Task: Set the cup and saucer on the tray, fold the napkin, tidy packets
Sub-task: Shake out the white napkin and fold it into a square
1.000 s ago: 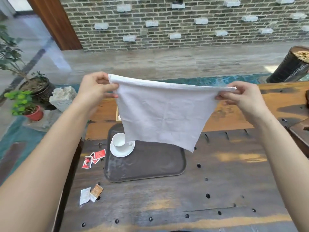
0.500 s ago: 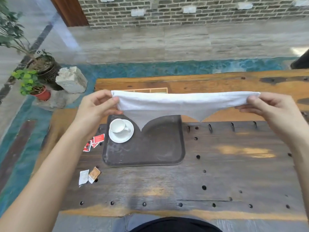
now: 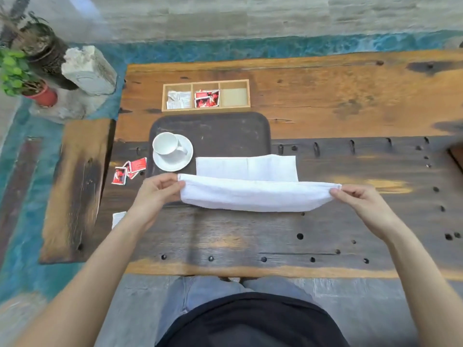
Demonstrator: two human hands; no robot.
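Note:
A white napkin (image 3: pixel 253 186) lies half on the dark tray (image 3: pixel 225 128) and half on the wooden table, its near half lifted. My left hand (image 3: pixel 157 189) pinches its left corner and my right hand (image 3: pixel 355 196) pinches its right corner, both just above the table. The white cup (image 3: pixel 166 144) stands on its saucer (image 3: pixel 184 161) at the tray's left side. Red packets (image 3: pixel 129 170) lie loose on the table left of the tray. A white packet (image 3: pixel 117 217) peeks out beside my left forearm.
A wooden box (image 3: pixel 206 110) with three compartments stands behind the tray, holding white packets on the left and red ones in the middle. Potted plants (image 3: pixel 20 76) and a stone block (image 3: pixel 87 70) stand on the floor to the left. The table has several holes.
The napkin came down from in front of me onto the tray and table. Its far part now rests flat while both hands hold the near fold low. The view tilted downward.

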